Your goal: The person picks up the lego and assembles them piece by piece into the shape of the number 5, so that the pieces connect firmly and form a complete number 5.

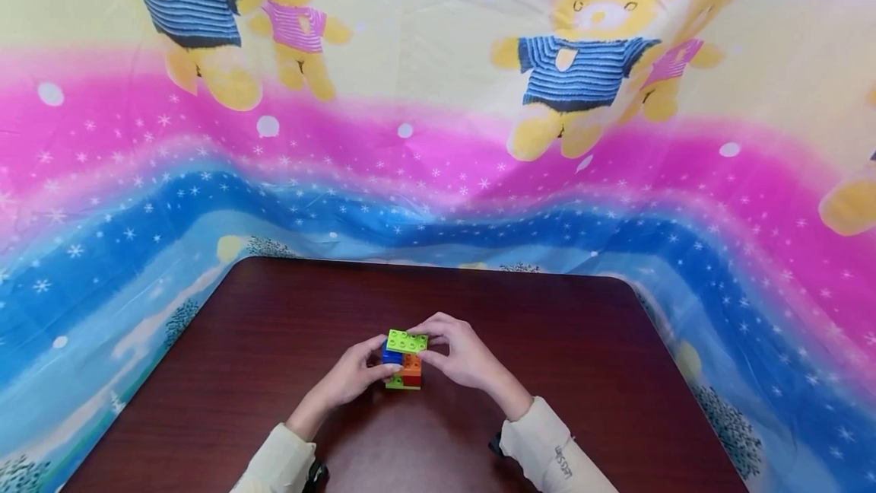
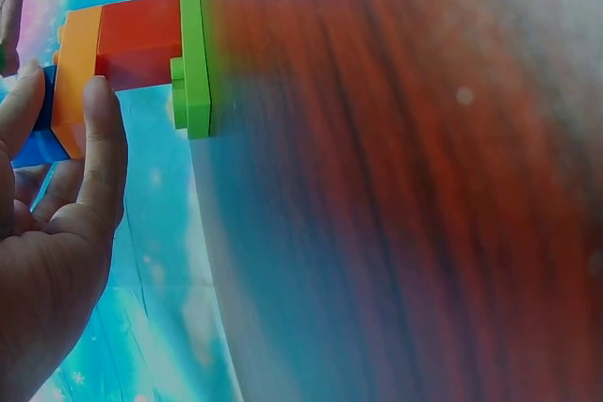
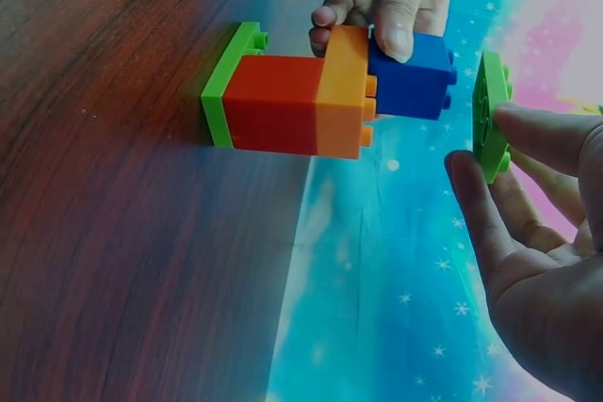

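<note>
A small stack of toy building bricks stands on the table. Its base is a thin green plate, with a red brick on that, then an orange brick, and a blue brick on top, set off to one side. My left hand pinches the blue brick, thumb on its near face and another finger behind. Between the thumb and fingers of my right hand is a light green plate brick, studs up. In the right wrist view a gap separates it from the blue brick's studs.
The dark brown wooden table has rounded far corners. Behind and around it hangs a cloth printed with bears and snowflakes. Black wrist straps show at the cream sleeves.
</note>
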`<state>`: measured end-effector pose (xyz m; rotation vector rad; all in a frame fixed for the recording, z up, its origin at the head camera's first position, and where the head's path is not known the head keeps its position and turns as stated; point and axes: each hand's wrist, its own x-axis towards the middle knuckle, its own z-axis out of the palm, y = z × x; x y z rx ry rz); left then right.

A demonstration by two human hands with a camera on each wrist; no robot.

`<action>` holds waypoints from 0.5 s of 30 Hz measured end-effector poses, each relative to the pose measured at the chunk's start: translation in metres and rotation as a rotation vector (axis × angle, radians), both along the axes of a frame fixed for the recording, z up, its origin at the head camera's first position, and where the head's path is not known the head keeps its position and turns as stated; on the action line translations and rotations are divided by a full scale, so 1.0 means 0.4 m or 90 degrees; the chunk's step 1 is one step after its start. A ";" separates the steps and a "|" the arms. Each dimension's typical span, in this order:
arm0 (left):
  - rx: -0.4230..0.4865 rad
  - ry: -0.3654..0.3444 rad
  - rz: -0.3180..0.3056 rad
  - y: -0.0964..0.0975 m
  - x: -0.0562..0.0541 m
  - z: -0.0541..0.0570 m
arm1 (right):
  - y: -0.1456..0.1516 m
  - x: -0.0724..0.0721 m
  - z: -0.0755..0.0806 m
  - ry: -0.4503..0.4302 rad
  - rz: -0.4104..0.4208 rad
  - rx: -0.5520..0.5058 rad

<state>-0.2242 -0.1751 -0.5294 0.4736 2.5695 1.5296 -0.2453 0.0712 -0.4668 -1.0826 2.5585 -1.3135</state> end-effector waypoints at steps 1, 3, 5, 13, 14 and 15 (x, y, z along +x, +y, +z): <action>0.001 0.001 -0.002 0.000 0.000 0.000 | -0.001 0.001 -0.001 0.000 0.000 0.002; -0.001 0.003 -0.003 -0.001 0.000 -0.002 | -0.001 0.001 -0.003 0.002 0.000 0.005; -0.003 0.005 -0.004 -0.001 -0.001 -0.003 | -0.003 0.000 -0.006 0.005 0.001 0.006; -0.016 0.017 -0.009 -0.002 -0.002 -0.003 | -0.009 -0.005 -0.011 -0.007 0.002 0.021; -0.015 0.016 -0.010 -0.003 -0.002 -0.003 | -0.010 -0.006 -0.012 -0.010 0.004 0.022; -0.015 0.015 -0.011 -0.003 -0.002 -0.003 | -0.010 -0.006 -0.012 -0.015 0.006 0.023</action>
